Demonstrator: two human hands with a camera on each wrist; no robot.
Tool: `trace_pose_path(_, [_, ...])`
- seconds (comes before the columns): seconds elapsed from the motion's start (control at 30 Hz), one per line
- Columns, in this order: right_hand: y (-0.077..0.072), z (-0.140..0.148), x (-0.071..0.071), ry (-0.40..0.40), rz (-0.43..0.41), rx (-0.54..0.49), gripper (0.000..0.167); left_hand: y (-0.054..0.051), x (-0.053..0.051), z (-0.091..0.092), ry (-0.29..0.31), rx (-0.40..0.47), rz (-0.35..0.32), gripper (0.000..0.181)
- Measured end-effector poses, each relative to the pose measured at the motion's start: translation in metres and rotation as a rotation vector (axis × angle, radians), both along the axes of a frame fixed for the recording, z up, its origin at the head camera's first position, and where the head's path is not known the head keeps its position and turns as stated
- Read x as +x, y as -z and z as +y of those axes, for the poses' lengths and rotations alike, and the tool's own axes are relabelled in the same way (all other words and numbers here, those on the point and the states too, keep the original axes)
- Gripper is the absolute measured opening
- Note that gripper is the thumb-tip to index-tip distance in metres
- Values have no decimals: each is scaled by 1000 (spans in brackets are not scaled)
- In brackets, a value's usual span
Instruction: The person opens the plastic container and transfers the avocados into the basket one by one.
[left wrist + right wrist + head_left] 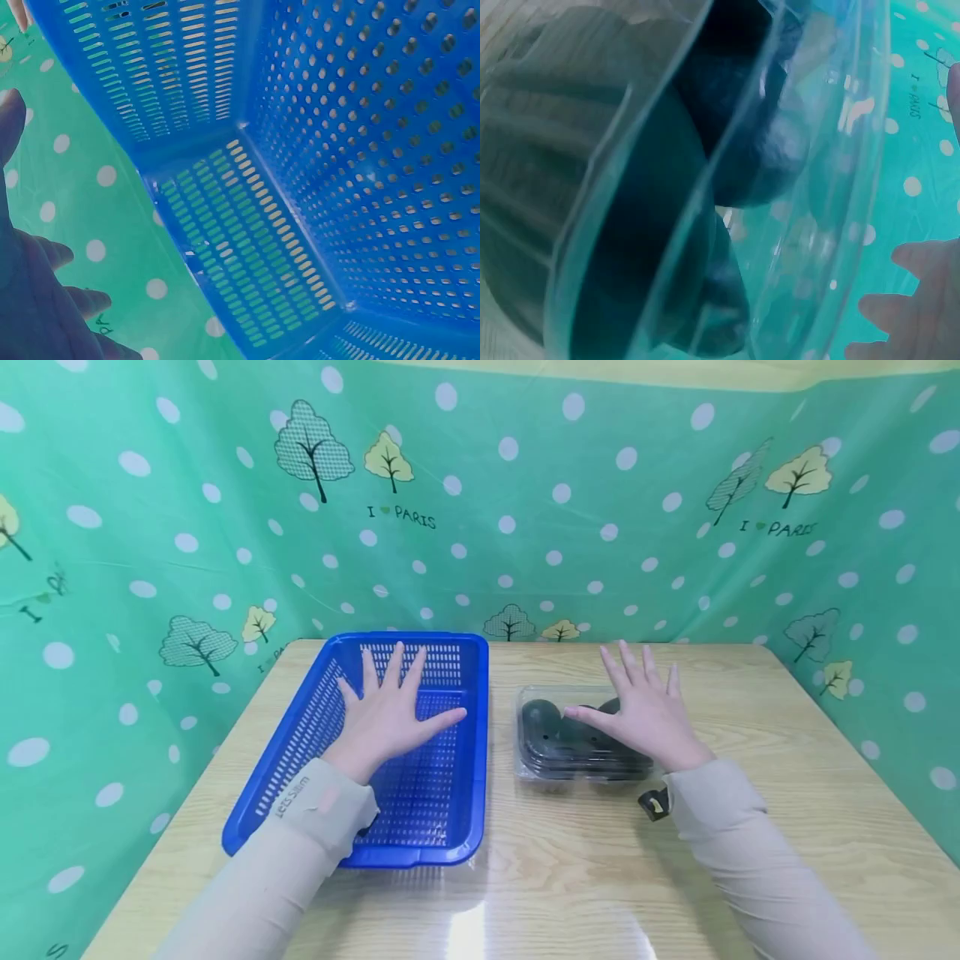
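Sleeves [262, 872] end in empty, splayed hands [384, 718] over a blue basket [478, 777] stretching lengthwise away and a crosswise clear box [558, 768]

From the head, the table [570, 877] is viewed forward and downward from above. The basket [471, 760] is faced at close range from the left wrist, the box [577, 753] likewise from the right (both wrist frames are tilted). Each is shared with the head view; the curtain [525, 547] is shared by all three.
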State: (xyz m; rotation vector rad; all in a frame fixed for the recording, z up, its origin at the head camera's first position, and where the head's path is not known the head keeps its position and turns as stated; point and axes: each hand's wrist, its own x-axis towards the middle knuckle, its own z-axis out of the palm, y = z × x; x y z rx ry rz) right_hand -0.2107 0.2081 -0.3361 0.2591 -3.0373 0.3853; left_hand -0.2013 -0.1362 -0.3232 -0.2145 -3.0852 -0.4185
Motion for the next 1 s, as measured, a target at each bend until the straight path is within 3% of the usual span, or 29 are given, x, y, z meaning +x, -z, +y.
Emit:
trace_pose_path(0.67, [-14,10,11,1,-21,-62,109,-12,-2,11,0,86,14,110])
trace_pose_path(1.0, [-22,9,21,3,9,-121,107,-23,0,24,48,74,44,108])
